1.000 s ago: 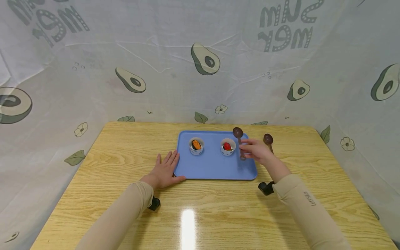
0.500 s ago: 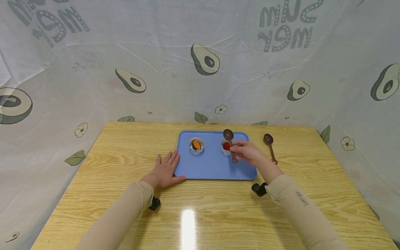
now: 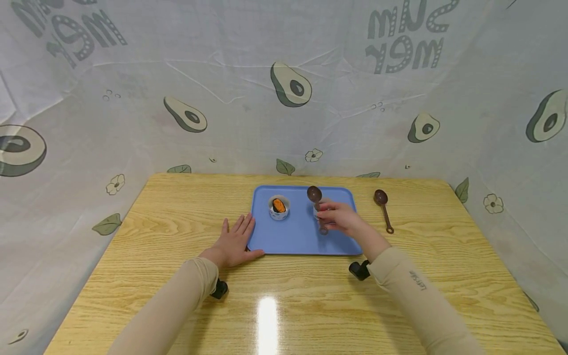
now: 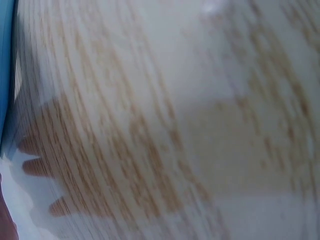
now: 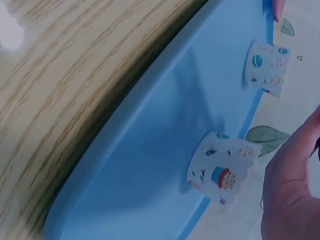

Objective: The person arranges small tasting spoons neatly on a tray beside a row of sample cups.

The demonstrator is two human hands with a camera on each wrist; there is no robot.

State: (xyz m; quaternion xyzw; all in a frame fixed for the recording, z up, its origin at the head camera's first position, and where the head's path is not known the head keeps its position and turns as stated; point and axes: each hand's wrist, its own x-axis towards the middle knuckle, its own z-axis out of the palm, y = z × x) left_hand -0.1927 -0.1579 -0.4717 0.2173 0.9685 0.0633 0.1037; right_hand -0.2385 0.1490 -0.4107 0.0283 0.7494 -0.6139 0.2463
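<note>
My right hand (image 3: 338, 218) pinches a brown spoon (image 3: 314, 194) by its handle, bowl end pointing away, over the right part of a blue tray (image 3: 293, 241). Behind that hand, a small white paper cup (image 5: 220, 167) is mostly hidden in the head view; its cupcake print shows in the right wrist view. The other patterned cup (image 3: 278, 215) stands on the tray's left side with an orange and black piece (image 3: 278, 205) inside. My left hand (image 3: 232, 245) rests with spread fingers against the tray's left edge, thumb along the front corner.
A second brown spoon (image 3: 384, 211) lies on the wooden table (image 3: 310, 305) to the right of the tray. Behind the table hangs a pale curtain (image 3: 239, 133) printed with avocados. Black wrist cameras sit under both sleeves.
My right hand has carried the spoon leftward from the tray's right edge to over the right cup, now covering its red contents. The left hand has stayed in place.
</note>
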